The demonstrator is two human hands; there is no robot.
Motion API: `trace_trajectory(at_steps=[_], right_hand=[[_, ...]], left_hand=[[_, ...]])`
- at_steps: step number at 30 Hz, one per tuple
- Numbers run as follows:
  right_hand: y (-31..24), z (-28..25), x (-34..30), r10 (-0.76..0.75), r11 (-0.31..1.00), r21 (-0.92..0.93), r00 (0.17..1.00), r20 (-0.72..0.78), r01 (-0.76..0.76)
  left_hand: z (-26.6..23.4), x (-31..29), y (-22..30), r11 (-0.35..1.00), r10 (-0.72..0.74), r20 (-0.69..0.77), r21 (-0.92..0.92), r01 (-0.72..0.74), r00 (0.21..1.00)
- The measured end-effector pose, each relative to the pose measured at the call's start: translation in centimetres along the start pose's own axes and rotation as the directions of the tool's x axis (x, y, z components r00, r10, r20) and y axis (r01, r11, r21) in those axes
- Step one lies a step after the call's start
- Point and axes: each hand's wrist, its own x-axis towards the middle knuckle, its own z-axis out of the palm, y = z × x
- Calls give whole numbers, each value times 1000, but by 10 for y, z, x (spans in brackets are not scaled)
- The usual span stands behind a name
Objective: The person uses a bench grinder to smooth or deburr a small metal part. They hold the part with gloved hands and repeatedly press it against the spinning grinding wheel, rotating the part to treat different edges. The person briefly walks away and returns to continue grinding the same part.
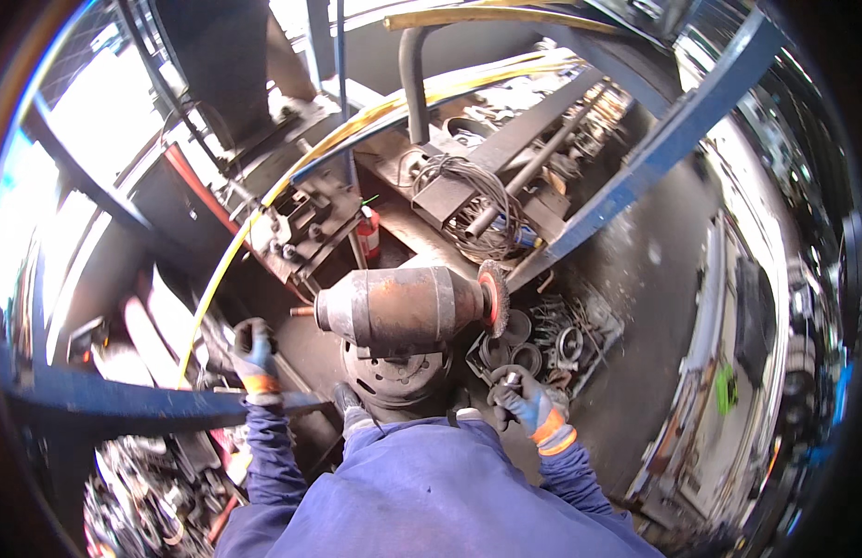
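Note:
A rust-brown bench grinder stands in front of me on a round metal base, with a wire wheel on its right end. To the right of the base, my right hand, in a blue glove with dark fingers and an orange cuff, is closed on a small shiny-ended metal cylinder. My left hand, gloved alike, is raised left of the grinder, above a blue beam. Its dark fingers look curled; what they hold, if anything, does not show clearly.
A crate of metal rings and scrap sits on the floor beyond my right hand. Coiled cable hangs on a bench behind the grinder. A yellow hose crosses on the left. Metal scrap is heaped at lower left; a red cylinder stands behind.

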Motion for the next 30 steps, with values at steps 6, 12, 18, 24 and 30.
trace_trajectory(at_steps=[6,12,18,24,30], right_hand=[[3,-27,8,33,874,-485,994,109,24],[-6,-38,-9,-116,842,-488,961,251,229],[-7,-34,-27,43,978,-207,981,187,-4],[30,-46,-45,-79,987,-140,997,13,80],[45,-39,-72,-33,999,-30,998,-60,32]], left_hand=[[100,-173,-20,911,-336,75,280,303,939],[165,-174,-27,945,-103,-73,303,120,992],[161,-170,-42,857,9,-117,513,53,993],[163,-166,-61,896,32,-148,442,37,988],[162,-171,-56,912,44,-93,410,-2,995]])
